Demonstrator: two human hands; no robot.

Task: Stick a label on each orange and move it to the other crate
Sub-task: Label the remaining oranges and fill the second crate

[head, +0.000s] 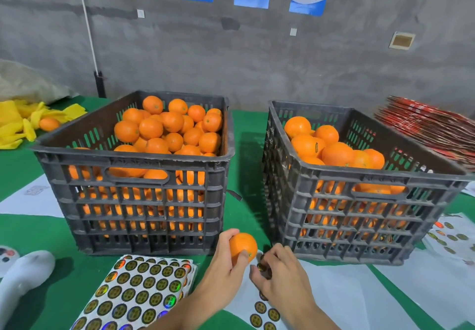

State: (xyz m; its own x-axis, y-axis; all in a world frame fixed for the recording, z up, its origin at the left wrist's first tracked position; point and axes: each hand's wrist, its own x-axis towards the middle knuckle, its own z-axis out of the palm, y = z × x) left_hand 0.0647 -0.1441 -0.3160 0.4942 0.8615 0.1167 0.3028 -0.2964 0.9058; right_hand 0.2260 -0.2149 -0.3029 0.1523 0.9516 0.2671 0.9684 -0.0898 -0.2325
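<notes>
Labelling step: left hand (226, 265) has its grip round a smooth round orange (243, 247) before the fuller black slatted plastic crate (136, 191); right hand (280, 275) pinches a round gold sticker (263, 268), which next needs pressing on.

The table (246, 134) is covered with a green cloth. Two dark slatted crates stand directly on it: the left crate (136, 201) and the right crate (359, 216), set apart by a strip of bare cloth. A stack of sticker sheets (133, 293) lies in front of the left crate. White backing sheets (359, 293) lie in front of the right crate. Yellow foam nets (18, 124) and a single loose orange (49, 124) lie at far left. A stack of red printed sheets (431, 129) lies at far right.
</notes>
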